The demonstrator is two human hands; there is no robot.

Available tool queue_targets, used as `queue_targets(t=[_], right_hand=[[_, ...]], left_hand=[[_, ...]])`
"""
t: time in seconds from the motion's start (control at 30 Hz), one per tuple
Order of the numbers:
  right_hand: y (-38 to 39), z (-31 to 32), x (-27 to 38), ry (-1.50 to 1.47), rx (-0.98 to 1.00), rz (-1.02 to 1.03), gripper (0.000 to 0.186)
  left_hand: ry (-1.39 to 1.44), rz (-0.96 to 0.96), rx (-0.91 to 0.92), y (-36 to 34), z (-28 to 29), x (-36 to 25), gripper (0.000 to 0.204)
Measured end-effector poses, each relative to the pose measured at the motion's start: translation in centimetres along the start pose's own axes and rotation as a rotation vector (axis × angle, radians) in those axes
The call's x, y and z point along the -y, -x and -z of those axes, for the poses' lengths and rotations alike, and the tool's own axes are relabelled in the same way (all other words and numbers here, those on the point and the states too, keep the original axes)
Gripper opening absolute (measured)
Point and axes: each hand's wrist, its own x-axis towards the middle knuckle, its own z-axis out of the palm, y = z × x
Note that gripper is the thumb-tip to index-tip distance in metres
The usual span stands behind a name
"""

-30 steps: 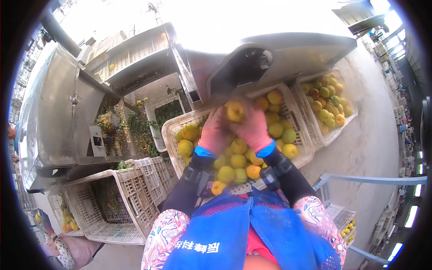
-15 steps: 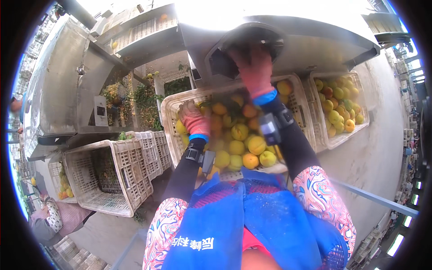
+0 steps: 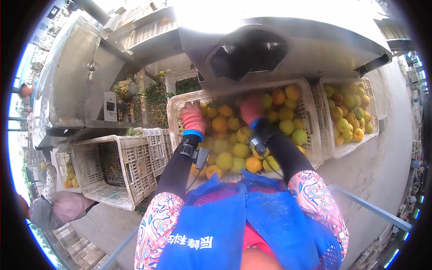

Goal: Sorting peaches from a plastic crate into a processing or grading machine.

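A white plastic crate [image 3: 313,135] full of yellow, green and orange peaches [image 3: 239,150] stands in front of me. My left hand [image 3: 192,118], in a pink glove with bare fingertips, is at the crate's far left corner, just inside the rim. Its fingers are curled, and whatever is under them is hidden. Over the middle of the peaches is my right hand [image 3: 253,110], also pink-gloved. Motion smears its fingers, so their closure and any fruit in them cannot be made out. Beyond the crate is the dark opening [image 3: 245,54] of a metal machine.
A second crate of peaches [image 3: 348,110] stands to the right. At the left, a white crate [image 3: 110,173] lies tipped, with others behind it. Metal machinery [image 3: 67,76] rises at the far left. Another person [image 3: 60,204] is at the left edge. A blue rail [image 3: 373,208] crosses the right side.
My right hand has come back from the dark machine opening, down over the peaches. My left hand stays by the crate's far left corner. The view has shifted slightly.
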Motion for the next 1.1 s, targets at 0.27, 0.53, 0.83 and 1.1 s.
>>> queue_targets(t=[0.27,0.53,0.83,1.1], right_hand=[[6.7,9.5,-0.9,-0.483,-0.208,0.245,0.049],[9.1,11.3,1.7,-1.137,0.002,0.328,0.035],[12.1,13.9,8.9,-0.668,-0.595,0.403,0.082],[7.1,15.0,8.2,-0.384,-1.002,0.455,0.082]], left_hand=[[1.976,0.389,0.480,1.2,5.3,0.6,0.065],[2.838,0.080,0.732,4.2,11.5,-3.3,0.067],[1.807,-0.207,0.059,3.5,11.2,-2.4,0.055],[1.979,0.063,0.302,1.3,13.8,-2.7,0.071]])
